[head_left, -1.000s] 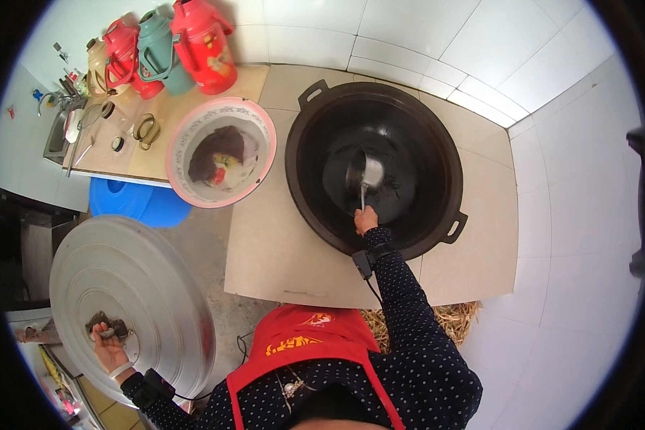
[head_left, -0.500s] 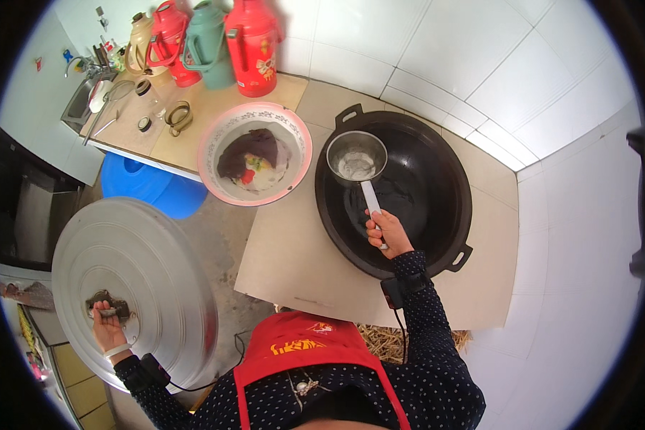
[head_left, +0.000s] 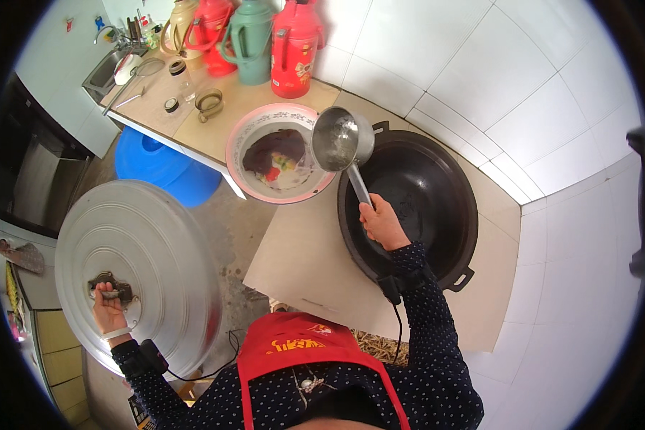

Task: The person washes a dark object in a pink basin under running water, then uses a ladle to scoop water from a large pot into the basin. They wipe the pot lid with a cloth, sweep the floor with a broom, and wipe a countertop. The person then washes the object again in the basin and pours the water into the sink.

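Note:
My right hand (head_left: 385,223) is closed round the handle of a metal ladle (head_left: 337,141). Its cup tilts left, over the rim of an enamel basin (head_left: 236,161) with a pink edge. Water, a dark patch and red and yellow spots show inside the basin. Below and right of the ladle sits a large black wok (head_left: 437,186) with side handles, set in the tiled stove. At the left, my left hand (head_left: 108,309) grips the handle of a big round metal lid (head_left: 172,251), which is held up on its side.
Several thermos flasks (head_left: 294,54) stand on the counter along the wall. Nearer lie a glass jar (head_left: 183,80), a brown cup (head_left: 209,105) and a wire strainer (head_left: 149,67). Under the counter is a blue tub (head_left: 165,168). Straw (head_left: 380,347) lies below the stove edge.
The ladle has gone from over the wok leftward to the basin's rim, and its cup has tipped to the left. My left hand keeps its hold on the lid. The view has shifted somewhat.

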### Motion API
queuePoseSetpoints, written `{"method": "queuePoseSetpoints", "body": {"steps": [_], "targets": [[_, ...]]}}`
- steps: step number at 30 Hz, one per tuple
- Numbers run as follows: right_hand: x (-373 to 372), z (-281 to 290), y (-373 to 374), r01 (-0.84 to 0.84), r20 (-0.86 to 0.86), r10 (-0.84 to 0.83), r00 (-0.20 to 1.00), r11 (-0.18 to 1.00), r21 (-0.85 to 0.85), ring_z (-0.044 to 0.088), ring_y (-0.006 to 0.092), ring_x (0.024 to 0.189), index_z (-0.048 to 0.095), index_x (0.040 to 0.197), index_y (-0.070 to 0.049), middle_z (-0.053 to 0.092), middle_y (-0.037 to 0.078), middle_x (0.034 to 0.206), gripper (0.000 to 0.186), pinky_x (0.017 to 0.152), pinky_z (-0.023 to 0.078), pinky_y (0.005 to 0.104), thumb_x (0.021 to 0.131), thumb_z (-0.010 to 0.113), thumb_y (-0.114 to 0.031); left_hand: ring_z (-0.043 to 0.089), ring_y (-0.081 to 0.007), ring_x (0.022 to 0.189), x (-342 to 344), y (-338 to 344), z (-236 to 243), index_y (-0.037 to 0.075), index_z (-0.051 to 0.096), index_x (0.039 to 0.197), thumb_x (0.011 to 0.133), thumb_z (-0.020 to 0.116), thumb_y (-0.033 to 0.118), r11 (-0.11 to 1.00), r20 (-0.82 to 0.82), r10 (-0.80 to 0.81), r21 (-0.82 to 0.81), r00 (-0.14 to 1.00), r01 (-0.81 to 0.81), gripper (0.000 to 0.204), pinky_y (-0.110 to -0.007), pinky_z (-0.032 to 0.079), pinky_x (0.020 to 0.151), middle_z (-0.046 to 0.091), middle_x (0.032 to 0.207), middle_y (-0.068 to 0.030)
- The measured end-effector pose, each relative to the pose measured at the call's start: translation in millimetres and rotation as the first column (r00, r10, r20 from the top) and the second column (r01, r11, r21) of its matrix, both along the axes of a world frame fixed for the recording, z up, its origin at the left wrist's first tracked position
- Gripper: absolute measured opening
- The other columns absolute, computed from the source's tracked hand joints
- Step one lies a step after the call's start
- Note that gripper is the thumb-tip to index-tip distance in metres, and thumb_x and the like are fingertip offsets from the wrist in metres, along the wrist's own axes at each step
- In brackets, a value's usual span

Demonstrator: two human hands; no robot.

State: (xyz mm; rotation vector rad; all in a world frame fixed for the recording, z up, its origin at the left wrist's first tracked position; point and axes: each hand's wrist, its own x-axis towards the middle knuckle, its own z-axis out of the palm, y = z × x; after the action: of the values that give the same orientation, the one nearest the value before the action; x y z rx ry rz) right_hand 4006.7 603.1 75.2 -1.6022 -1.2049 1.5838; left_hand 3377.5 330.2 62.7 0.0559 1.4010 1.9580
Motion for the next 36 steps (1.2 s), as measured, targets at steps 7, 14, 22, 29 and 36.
{"method": "queuePoseSetpoints", "body": {"steps": [7,14,22,29,36], "targets": [[-12.5,-30.0,6.4,-0.387,0.704,-0.015,0.710,0.827,0.409,0.062,0.0418,0.075,0.047,0.111,-0.004,0.062,0.023,0.083,0.027,0.060,0.049,0.0488,0.089,0.055,-0.019,0.063,-0.0116,0.094,4.6,-2.7,-0.3,0.010,0.062,0.101,0.095,0.052,0.024,0.997,-0.036,0.038,-0.065,0.999,-0.040,0.018,-0.025,0.050,0.075,0.066,0.097,0.0006],[-9.3,-18.7,-4.2,-0.485,0.825,-0.088,0.558,0.772,0.411,0.061,0.0407,0.075,0.045,0.120,-0.003,0.060,0.022,0.095,0.036,0.061,0.051,0.0463,0.088,0.056,-0.017,0.062,-0.0129,0.097,5.5,1.0,5.4,0.009,0.061,0.104,0.094,0.055,0.024,0.992,-0.026,0.057,-0.114,0.998,-0.059,0.019,-0.028,0.050,0.081,0.066,0.102,-0.0003],[71.7,-98.7,-36.0,-0.018,0.530,-0.330,0.781,0.836,0.548,0.058,0.0482,0.076,0.046,0.114,-0.001,0.060,0.029,0.079,0.031,0.064,0.047,0.0538,0.090,0.053,-0.020,0.063,-0.0152,0.098,-5.5,5.8,10.1,0.006,0.062,0.104,0.094,0.054,0.021,0.994,-0.030,-0.092,-0.059,0.995,0.090,0.020,-0.030,0.053,0.082,0.067,0.101,-0.0051],[192.5,-193.7,-91.3,0.411,0.872,-0.239,0.427,0.910,0.048,0.062,0.0431,0.090,0.050,0.095,0.005,0.063,0.030,0.092,0.027,0.078,0.051,0.0484,0.086,0.055,-0.020,0.064,-0.0174,0.098,1.4,9.2,19.2,0.004,0.061,0.106,0.095,0.051,0.019,0.995,-0.067,-0.062,-0.076,0.996,0.057,0.021,-0.030,0.055,0.079,0.067,0.105,-0.0090],[200.6,-234.8,-88.4,0.445,0.892,-0.217,0.396,0.896,0.021,0.063,0.0409,0.091,0.053,0.095,0.003,0.064,0.026,0.092,0.021,0.079,0.052,0.0472,0.086,0.051,-0.015,0.064,-0.0170,0.099,3.6,4.7,22.6,0.005,0.062,0.107,0.095,0.051,0.018,0.992,-0.080,-0.103,-0.074,0.991,0.097,0.021,-0.029,0.055,0.079,0.067,0.105,-0.0082]]}}
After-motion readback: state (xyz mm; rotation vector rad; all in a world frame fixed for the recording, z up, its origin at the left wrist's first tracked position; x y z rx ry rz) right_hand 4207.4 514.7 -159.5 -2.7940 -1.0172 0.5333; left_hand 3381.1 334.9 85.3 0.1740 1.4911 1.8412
